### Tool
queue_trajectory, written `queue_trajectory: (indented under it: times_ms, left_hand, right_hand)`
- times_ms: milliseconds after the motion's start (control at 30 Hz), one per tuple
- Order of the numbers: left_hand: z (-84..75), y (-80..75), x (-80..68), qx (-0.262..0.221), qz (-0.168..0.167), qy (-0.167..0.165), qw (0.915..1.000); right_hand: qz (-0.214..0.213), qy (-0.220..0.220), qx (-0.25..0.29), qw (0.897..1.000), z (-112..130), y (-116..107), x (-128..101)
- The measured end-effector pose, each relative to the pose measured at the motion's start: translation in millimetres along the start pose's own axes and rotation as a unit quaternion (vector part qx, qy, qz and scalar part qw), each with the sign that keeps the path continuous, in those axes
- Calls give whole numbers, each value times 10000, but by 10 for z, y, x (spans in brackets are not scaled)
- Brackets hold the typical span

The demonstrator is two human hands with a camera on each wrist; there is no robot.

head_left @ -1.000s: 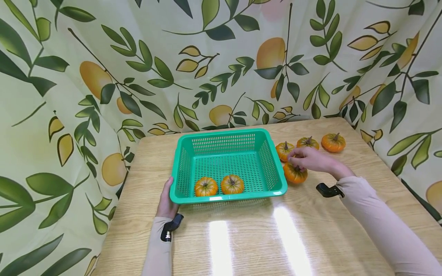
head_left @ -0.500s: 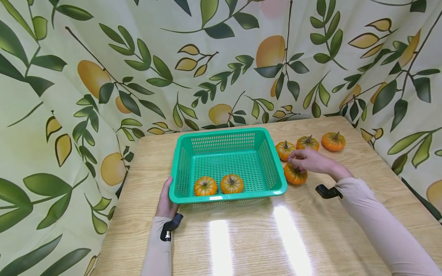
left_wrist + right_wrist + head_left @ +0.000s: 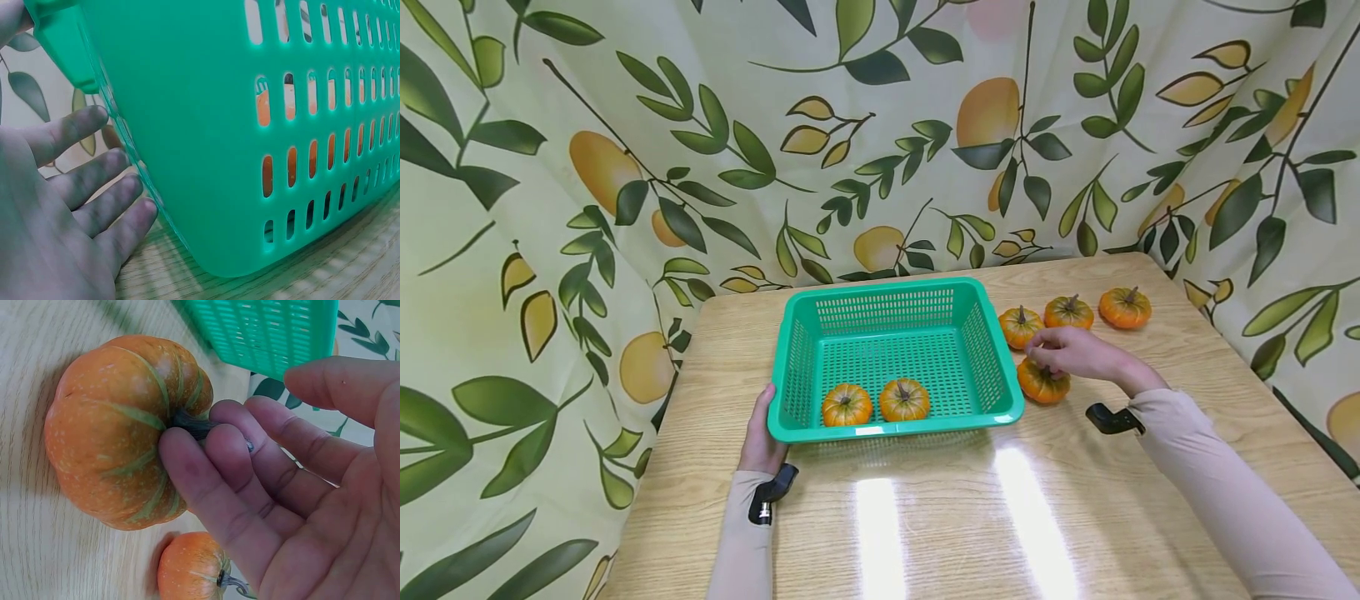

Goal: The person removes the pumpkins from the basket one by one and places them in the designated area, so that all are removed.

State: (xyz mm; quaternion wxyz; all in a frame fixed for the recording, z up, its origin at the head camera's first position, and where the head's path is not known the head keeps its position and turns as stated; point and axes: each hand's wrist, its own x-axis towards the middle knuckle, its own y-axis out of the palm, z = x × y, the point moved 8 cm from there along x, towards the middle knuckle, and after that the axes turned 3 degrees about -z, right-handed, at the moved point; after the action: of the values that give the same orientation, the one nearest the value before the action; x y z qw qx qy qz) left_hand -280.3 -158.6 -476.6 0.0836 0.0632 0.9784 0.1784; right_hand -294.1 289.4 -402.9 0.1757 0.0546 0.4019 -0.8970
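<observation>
A green perforated plastic basket (image 3: 895,287) stands on the table with two small pumpkins in its near part, a left one (image 3: 847,406) and a right one (image 3: 904,401). My left hand (image 3: 762,442) rests at the basket's left end; in the left wrist view its straight fingers (image 3: 128,215) touch the outer wall. Right of the basket, my right hand (image 3: 1078,350) is at an orange pumpkin (image 3: 1041,386). In the right wrist view, curled fingers (image 3: 228,450) hold its dark stem (image 3: 190,425), while the thumb stands apart. The hand partly covers this pumpkin from above.
Behind my right hand lie three more pumpkins, a left (image 3: 1019,327), a middle (image 3: 1069,312) and a right one (image 3: 1124,308). A fruit-patterned curtain (image 3: 887,92) hangs at the back of the wooden table (image 3: 940,533). Bright glare streaks cross its near part.
The pumpkin under my right hand has shifted slightly right and nearer, and the left one of those behind it slightly right. Both hands and the basket have hardly moved.
</observation>
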Motion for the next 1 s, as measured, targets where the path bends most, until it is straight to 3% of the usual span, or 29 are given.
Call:
queue_trajectory:
  times_ms: [533,800,1000]
  left_hand:
    - [-25,-7,-3,-40,-18,18,10000]
    - [-19,-12,-6,-13,28,88,10000]
    - [0,-17,2,-24,28,101,9999]
  right_hand:
    - [-25,89,-288,9995,42,-32,-48]
    - [-435,-313,-465,9975,202,-152,-62]
    - [-785,-342,-546,9948,362,-274,-71]
